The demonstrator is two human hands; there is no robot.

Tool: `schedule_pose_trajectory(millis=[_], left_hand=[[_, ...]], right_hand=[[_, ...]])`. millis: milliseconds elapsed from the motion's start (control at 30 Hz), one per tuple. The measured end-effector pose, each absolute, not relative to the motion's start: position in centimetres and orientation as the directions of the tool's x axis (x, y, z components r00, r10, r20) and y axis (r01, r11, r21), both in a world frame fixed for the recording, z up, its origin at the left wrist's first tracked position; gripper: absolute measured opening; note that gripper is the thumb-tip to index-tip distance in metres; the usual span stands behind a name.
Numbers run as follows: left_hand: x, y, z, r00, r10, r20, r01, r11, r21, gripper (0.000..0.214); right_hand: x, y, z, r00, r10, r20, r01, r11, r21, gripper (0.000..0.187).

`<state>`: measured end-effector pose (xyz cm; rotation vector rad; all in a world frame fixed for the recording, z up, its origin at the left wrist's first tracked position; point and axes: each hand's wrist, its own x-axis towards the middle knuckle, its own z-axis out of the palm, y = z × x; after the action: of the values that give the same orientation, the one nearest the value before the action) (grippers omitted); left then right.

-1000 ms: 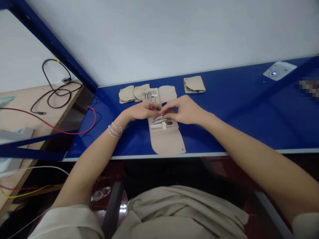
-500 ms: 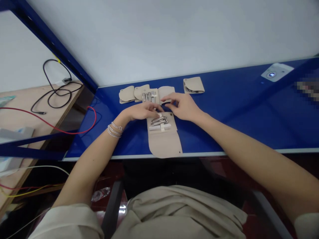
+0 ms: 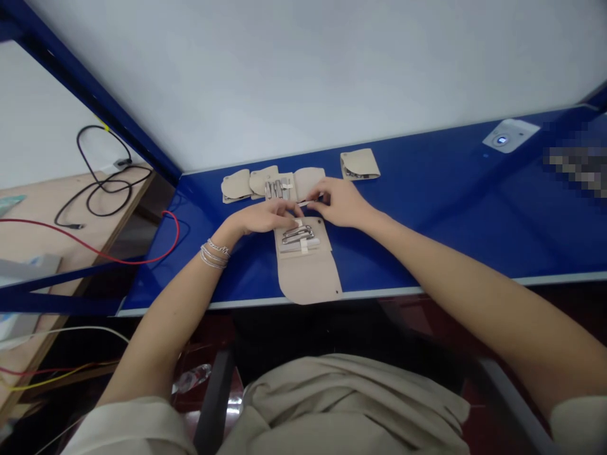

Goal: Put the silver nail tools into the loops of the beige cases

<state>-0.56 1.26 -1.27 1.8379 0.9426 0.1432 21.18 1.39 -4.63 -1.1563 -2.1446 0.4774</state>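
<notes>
Beige open case (image 3: pixel 306 260) at the near edge of the tabletop (image 3: pixel 427 208), flap (image 3: pixel 310 284) toward 6 o'clock.
Judged light, flap soft and pliable; metal clippers (image 3: pixel 298 234) look smooth, liable to slip; best hold, the bare side edges. Left hand (image 3: pixel 265 216) at 10 o'clock, fingers bent by the case's top edge; right hand (image 3: pixel 342 203) at 1, thumb and forefinger narrowly spaced; whether either hand grips anything cannot be told. Second open case (image 3: pixel 310 182) at 12.

The near case (image 3: pixel 309 278) is beige (its clippers (image 3: pixel 298 237) silver), the table (image 3: pixel 427 189) blue, one cable (image 3: pixel 178 234) red.
</notes>
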Motion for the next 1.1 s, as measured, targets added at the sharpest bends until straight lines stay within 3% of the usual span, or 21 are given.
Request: schedule_pose_trajectory(millis=[200, 400, 1100], left_hand=[[-0.8, 1.4, -1.5, 0.693, 0.64, -0.332, 0.517, -0.121, 0.847, 0.031], [-0.5, 1.2, -1.2, 0.686, 0.65, -0.325, 0.515, -0.119, 0.849, 0.03], [-0.9, 1.5, -1.6, 0.711, 0.633, -0.306, 0.49, -0.135, 0.861, 0.032]], right_hand=[[23.5, 0.6, -1.2, -0.367, 0.912, 0.184, 0.69, 0.4, -0.604, 0.012], [23.0, 0.0, -0.9, -0.521, 0.847, 0.106, 0.651, 0.475, -0.592, 0.011], [22.2, -0.5, -1.6, -0.539, 0.809, 0.234, 0.598, 0.563, -0.57, 0.012]])
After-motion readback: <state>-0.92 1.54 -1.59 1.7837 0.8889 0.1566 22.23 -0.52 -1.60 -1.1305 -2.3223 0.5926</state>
